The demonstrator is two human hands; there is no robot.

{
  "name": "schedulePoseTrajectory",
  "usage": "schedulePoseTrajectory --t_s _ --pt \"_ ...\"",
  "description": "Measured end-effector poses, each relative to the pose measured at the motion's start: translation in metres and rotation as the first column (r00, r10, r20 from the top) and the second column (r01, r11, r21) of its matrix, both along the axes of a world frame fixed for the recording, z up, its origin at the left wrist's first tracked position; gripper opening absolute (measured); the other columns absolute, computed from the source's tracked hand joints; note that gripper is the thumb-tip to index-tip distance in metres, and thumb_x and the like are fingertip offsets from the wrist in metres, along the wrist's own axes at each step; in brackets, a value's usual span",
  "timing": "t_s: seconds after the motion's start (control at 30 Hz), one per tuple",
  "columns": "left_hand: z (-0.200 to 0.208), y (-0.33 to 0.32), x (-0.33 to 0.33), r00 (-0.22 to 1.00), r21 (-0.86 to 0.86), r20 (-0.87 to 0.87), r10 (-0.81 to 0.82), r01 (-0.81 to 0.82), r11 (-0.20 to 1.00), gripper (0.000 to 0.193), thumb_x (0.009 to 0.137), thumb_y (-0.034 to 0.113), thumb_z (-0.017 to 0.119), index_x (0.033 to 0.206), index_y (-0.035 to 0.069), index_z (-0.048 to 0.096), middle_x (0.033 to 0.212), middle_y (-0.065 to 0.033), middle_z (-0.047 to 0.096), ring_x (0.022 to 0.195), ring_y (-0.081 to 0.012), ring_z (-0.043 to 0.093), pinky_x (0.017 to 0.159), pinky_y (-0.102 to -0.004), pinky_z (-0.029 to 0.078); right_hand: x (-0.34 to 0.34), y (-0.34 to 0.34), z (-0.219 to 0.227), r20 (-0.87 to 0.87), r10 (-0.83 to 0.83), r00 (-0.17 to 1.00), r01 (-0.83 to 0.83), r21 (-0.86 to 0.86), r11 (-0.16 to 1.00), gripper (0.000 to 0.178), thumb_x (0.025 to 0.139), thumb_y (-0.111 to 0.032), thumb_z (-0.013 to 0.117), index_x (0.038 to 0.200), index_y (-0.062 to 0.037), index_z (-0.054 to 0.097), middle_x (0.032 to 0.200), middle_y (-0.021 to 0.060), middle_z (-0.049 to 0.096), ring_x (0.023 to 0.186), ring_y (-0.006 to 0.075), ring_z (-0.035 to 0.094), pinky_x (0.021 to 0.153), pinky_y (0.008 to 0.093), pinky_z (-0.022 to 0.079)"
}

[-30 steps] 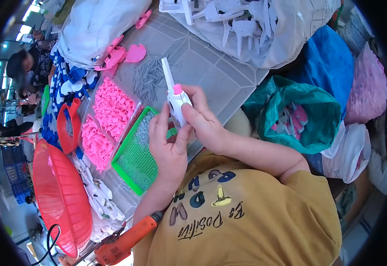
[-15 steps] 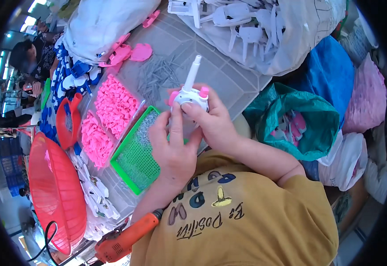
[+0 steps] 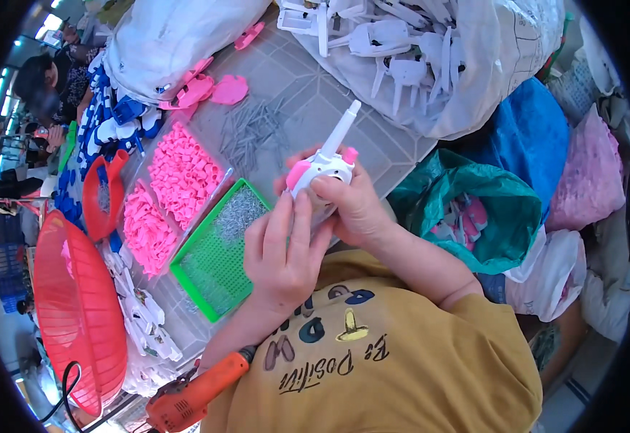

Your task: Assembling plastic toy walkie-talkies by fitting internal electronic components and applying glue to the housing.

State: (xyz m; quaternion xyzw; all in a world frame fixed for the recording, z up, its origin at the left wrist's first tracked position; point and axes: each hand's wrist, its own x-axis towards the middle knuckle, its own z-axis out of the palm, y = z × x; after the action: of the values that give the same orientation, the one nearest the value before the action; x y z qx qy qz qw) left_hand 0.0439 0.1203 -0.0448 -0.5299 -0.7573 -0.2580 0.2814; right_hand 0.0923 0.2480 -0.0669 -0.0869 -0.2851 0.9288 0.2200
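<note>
Both of my hands meet around a white and pink plastic toy part [image 3: 327, 172] with a long white stem pointing up and to the right. My right hand [image 3: 362, 206] is closed on it, thumb pressed across its face and the other fingers behind. My left hand [image 3: 282, 249] has its fingertips against the lower left side, closed round that edge. A pink piece sits at each side of the white body. Just left of my left hand lies a green perforated tray [image 3: 217, 261] with small metal screws [image 3: 241, 213] at its far end.
Pink small parts [image 3: 181, 173] fill a divided container at left. Thin grey rods [image 3: 254, 133] lie on the table. An orange power tool [image 3: 199, 393] lies by my waist, near a red basket [image 3: 84, 310]. A white sack [image 3: 488, 65] of white parts and a green bag [image 3: 506, 216] stand right.
My hands have shifted slightly right with the plastic part, and its stem leans further right. The left fingers have moved to its lower edge. The whole view has moved a little.
</note>
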Motion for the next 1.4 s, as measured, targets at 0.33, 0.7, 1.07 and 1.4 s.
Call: schedulePoseTrajectory --t_s 0.33,0.7,1.07,1.4 --pt "-0.006 -0.002 -0.001 0.969 0.195 0.221 -0.111 0.068 0.978 0.063 0.068 0.018 0.089 0.12 0.0 0.06 0.109 -0.0129 0.061 0.087 -0.0264 0.061 0.071 -0.033 0.054 0.01 0.015 0.001 -0.012 0.034 0.999 -0.034 0.066 0.997 0.044 0.078 -0.021 0.077 0.113 -0.0057 0.056 0.107 0.0137 0.065 0.098 0.0304 0.068 0.09 0.0481 0.056" --pt "-0.005 -0.013 -0.013 0.224 0.243 0.932 -0.286 0.203 0.949 0.062 0.068 0.016 0.091 0.117 0.0 0.056 0.112 -0.0096 0.059 0.094 -0.0168 0.064 0.08 -0.0305 0.054 0.007 0.022 0.003 -0.065 0.072 0.995 -0.073 -0.014 0.997 0.046 0.08 -0.031 0.078 0.115 -0.0114 0.055 0.107 0.008 0.065 0.101 0.0269 0.067 0.103 0.0563 0.048" --pt "0.024 -0.008 -0.03 0.713 0.291 0.615 -0.336 0.191 0.938 0.025 0.081 0.007 0.077 0.104 0.002 0.066 0.098 -0.0123 0.062 0.089 -0.0278 0.062 0.075 -0.0364 0.05 0.013 0.021 -0.011 -0.092 0.045 0.995 -0.023 0.223 0.975 0.058 0.075 -0.023 0.085 0.122 -0.0077 0.055 0.113 0.0138 0.064 0.105 0.0362 0.066 0.091 0.0507 0.054" --pt "0.025 0.001 -0.012 0.88 0.252 0.436 -0.19 0.084 0.964 0.03 0.078 0.001 0.077 0.106 0.002 0.068 0.1 -0.0106 0.063 0.086 -0.0282 0.062 0.074 -0.037 0.05 0.009 0.008 -0.016 -0.234 0.044 0.971 0.041 0.346 0.937 0.061 0.078 -0.013 0.082 0.131 -0.0018 0.053 0.132 0.0197 0.058 0.115 0.0246 0.062 0.099 0.0374 0.05"
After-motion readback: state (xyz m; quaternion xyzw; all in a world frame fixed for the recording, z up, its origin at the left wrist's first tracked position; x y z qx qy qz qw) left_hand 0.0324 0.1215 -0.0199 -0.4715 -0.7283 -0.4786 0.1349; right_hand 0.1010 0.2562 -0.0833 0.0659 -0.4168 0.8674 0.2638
